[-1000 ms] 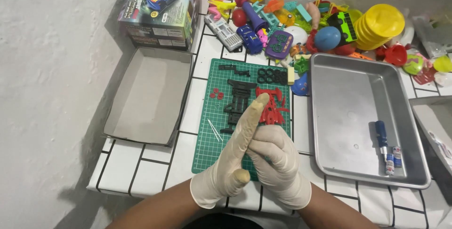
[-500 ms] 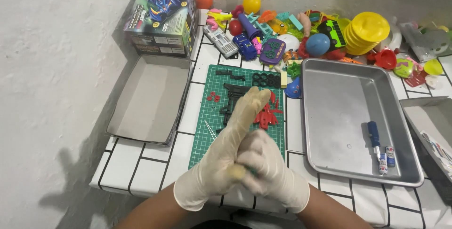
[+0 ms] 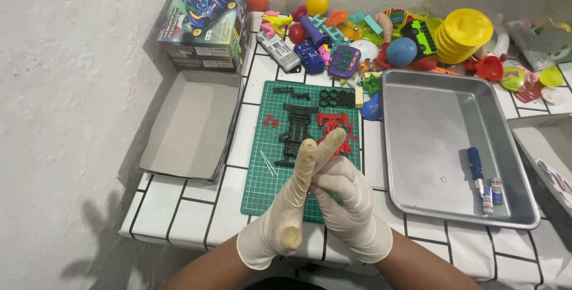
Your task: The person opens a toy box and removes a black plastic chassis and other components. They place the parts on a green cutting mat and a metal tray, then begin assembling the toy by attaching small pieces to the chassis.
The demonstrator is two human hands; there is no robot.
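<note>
While both hands hover low over the near edge of the green cutting mat [image 3: 265, 194], they press against each other in pale rubber gloves. The left hand [image 3: 295, 197] stands edge-on with its fingers [image 3: 307, 157] stretched long and straight, pointing away from the person. The right hand [image 3: 342, 191] lies against it, its fingers curled round the left hand's glove, with one finger reaching up past the left fingertips; neither hand holds any other thing.

Beyond the hands, on the mat, lie black plastic kit parts [image 3: 296, 132], a cluster of red plastic parts [image 3: 333, 124], a few small red pieces [image 3: 271, 121], a row of small black tyres [image 3: 336, 97] and two thin metal rods [image 3: 267, 162]. The mat rests on a white tiled surface [image 3: 196, 209] with dark lines.

Left of the mat sits an open, shallow cardboard box [image 3: 193, 124], and behind that stands a printed toy car box [image 3: 205, 11]. Right of the mat is a metal tray [image 3: 438, 117], which holds a blue-handled screwdriver [image 3: 475, 168] and two small batteries [image 3: 492, 193] near its front right corner. Along the back of the surface lies a heap of bright toys, among them a stack of yellow plates [image 3: 465, 33], a blue ball [image 3: 401, 51] and a yellow ball [image 3: 317, 2].
</note>
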